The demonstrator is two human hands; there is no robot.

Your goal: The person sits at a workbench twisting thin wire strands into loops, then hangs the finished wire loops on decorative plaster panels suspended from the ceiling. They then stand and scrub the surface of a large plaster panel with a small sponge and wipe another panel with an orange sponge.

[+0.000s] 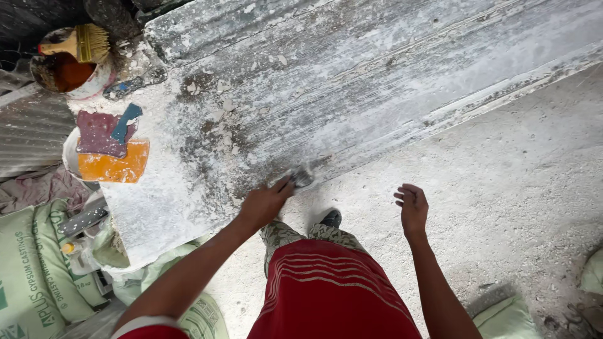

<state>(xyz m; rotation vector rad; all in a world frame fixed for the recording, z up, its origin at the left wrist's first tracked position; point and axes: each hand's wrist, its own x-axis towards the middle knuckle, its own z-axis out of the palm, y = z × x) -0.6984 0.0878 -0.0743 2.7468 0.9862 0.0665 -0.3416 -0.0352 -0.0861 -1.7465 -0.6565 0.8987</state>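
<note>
We see a small grey sanding block (302, 177) just below the middle of the frame, pressed on the near edge of the long white-dusted surface (377, 75). The left hand (267, 202) has its grip closed on the block, fingertips over its near side. The right hand (411, 207) hangs to the right, above the dusty floor (521, 188), its grip released, fingers loosely curled and holding nothing. In the left part of the frame, a dark red sheet (97, 133), an orange sheet (116, 168) and a blue scrap (127, 120) lie on the surface's end. At upper left a brush (78, 43) rests across a bucket (69, 75). Pale green sacks (38, 270) sit at lower left.
</note>
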